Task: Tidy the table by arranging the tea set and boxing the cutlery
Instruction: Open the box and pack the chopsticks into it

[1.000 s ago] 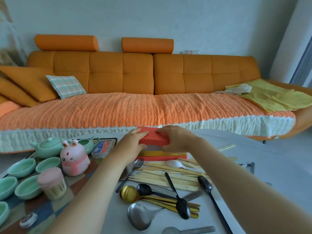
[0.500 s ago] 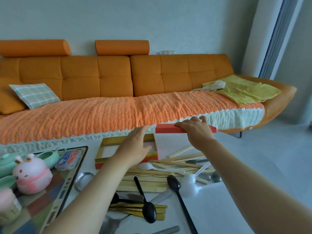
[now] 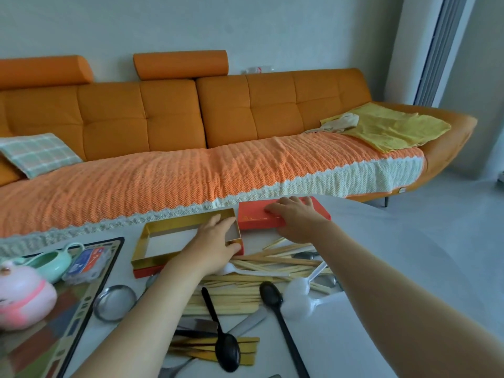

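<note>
An open red box with a gold-lined rim lies on the white table, its inside bare. My left hand grips its right end. The red lid lies flat on the table just right of the box, and my right hand rests on top of it, fingers curled over it. In front of the box lies a heap of wooden chopsticks, black spoons, white plastic spoons and gold cutlery. A mint teapot stands on the patterned tray at left.
A pink rabbit figure and a small blue-red packet sit on the tray. A round metal strainer lies beside the tray. The orange sofa runs behind the table's far edge. Grey floor lies to the right.
My right hand lifted the red lid off the box, carried it right and set it flat on the table. The left hand stayed on the box. My head turned right.
</note>
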Motion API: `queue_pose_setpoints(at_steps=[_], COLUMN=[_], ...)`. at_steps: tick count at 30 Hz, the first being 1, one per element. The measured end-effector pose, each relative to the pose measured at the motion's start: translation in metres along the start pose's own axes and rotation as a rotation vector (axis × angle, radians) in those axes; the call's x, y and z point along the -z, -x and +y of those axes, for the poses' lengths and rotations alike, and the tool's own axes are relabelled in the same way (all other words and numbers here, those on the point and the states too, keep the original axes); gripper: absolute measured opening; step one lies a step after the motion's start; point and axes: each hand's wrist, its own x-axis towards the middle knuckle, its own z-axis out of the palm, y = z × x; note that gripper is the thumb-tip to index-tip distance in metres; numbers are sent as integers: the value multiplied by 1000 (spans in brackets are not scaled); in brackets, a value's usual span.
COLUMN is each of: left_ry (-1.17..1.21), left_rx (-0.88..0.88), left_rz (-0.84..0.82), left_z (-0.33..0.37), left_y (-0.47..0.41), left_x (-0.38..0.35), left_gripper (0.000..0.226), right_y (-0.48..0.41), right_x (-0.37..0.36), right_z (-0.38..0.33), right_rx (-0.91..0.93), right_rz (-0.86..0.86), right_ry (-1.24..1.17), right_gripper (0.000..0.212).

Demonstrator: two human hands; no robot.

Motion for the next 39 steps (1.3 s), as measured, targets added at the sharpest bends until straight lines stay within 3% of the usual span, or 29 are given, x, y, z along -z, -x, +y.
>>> queue_pose_setpoints(at_steps=[7,10,13,15,19,24,29,34,39], left_ry=[4,5,-7,-12,-12,9,-18,-67,55], left_rx=[19,14,-3,-18,-48,-106,-138,-233,-267], left_rz=[-44,-34,-26,-18,-1,-31,36,230,242], left_z=[-8,-7,-2,1,6,14,16,18,20], left_y=[1,0,-1,0,3,11,13,11,15], left_x=[6,4,2,1,1,0,6,16,25], left_gripper=[60,59,60,59,63,67,66,50,43], right_y=[-1,2,4,4,11,23,27,26,16], right_x=[10,12,11,11,19,31,30,43,66], right_z=[-5,-11,-15,-14,-8,-10,-10,-18,-44], right_rx=[-136,-223,-228,-212,-66,-55,-23,-8,37], right_rz=[-138,-243,-222,-148,61,-189,-163,-191,-144], right_ry=[45,-54,-120,-194,-224,-118,38,64,-96], right_gripper=[68,75,73,68,40,42,12,17,17])
